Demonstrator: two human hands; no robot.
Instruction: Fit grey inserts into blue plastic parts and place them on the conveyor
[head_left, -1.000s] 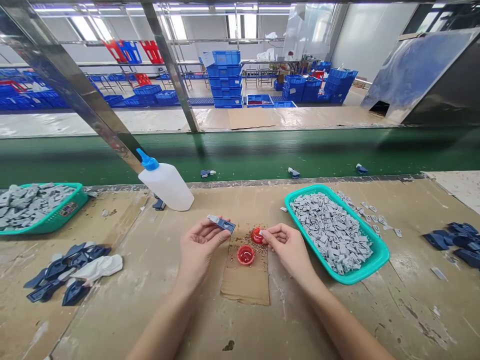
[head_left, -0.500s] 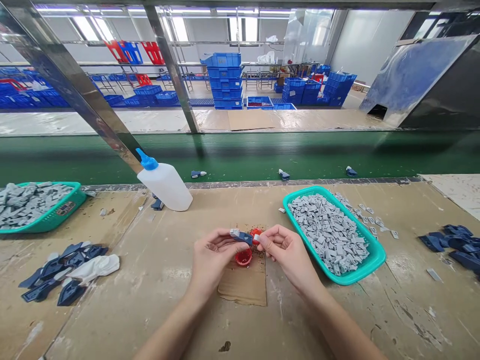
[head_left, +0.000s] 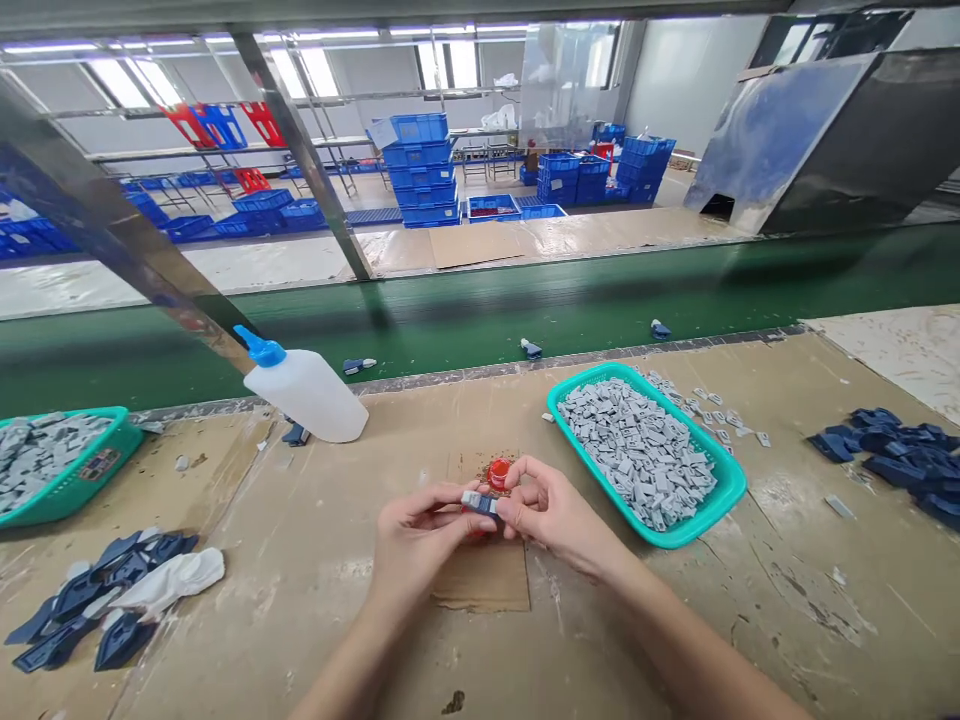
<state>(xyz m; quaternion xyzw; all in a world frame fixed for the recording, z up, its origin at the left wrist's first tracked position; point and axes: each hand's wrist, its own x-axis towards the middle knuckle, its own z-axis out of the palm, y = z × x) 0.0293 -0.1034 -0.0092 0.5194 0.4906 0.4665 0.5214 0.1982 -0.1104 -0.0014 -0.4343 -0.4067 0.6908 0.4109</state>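
My left hand pinches a dark blue plastic part with a light grey piece on its left end. Thumb and fingertips of my right hand are closed at the part's right end, on a small light grey piece that they mostly hide. Just behind the fingers is a red cap with wet-looking red contents. A second red dish is largely covered by my left hand and the part. Beneath lies a piece of cardboard.
To the right stands a green basket of small grey pieces; another green basket is far left. Dark blue parts lie left, more right. A white squeeze bottle stands before the green conveyor belt, which carries several parts.
My right hand has moved left and down from beside the red cap, bringing the small grey piece against the blue part. The view has turned slightly to the right.
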